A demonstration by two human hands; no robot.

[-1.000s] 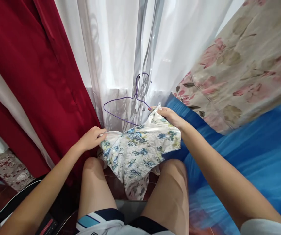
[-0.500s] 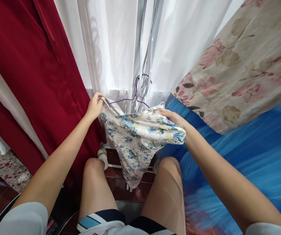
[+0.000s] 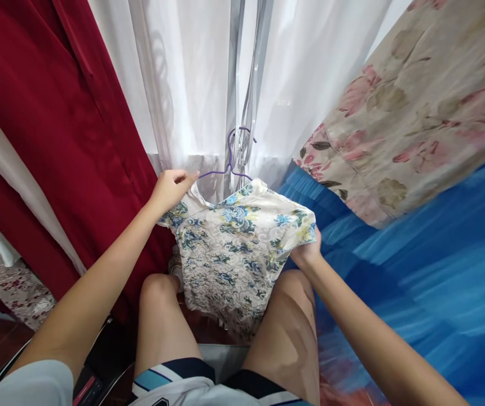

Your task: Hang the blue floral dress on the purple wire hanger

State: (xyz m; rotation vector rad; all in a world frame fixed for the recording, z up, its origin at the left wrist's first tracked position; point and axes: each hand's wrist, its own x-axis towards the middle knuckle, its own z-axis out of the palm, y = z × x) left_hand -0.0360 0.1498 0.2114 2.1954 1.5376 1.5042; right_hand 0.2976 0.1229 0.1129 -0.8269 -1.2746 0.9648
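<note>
A white garment with a blue floral print (image 3: 234,242) hangs over a thin purple wire hanger (image 3: 229,163) in front of my knees. My left hand (image 3: 170,189) is closed, pinching the garment's upper left edge where it meets the hanger's arm. My right hand (image 3: 308,251) is closed on the garment's lower right side, its fingers mostly hidden under the cloth. The hanger's hook rises in front of a white sheer curtain (image 3: 192,84). The garment's lower end drapes between my bare knees (image 3: 158,293).
A dark red curtain (image 3: 56,113) hangs at the left. A blue mesh cloth (image 3: 415,265) spreads at the right, with a beige floral fabric (image 3: 415,101) above it. A shiny metal pole (image 3: 236,67) stands behind the hanger. Reddish floor shows below.
The garment has been pulled over the hanger and now covers most of it. My right hand dropped from the top edge to the lower right side. My left hand shifted slightly right.
</note>
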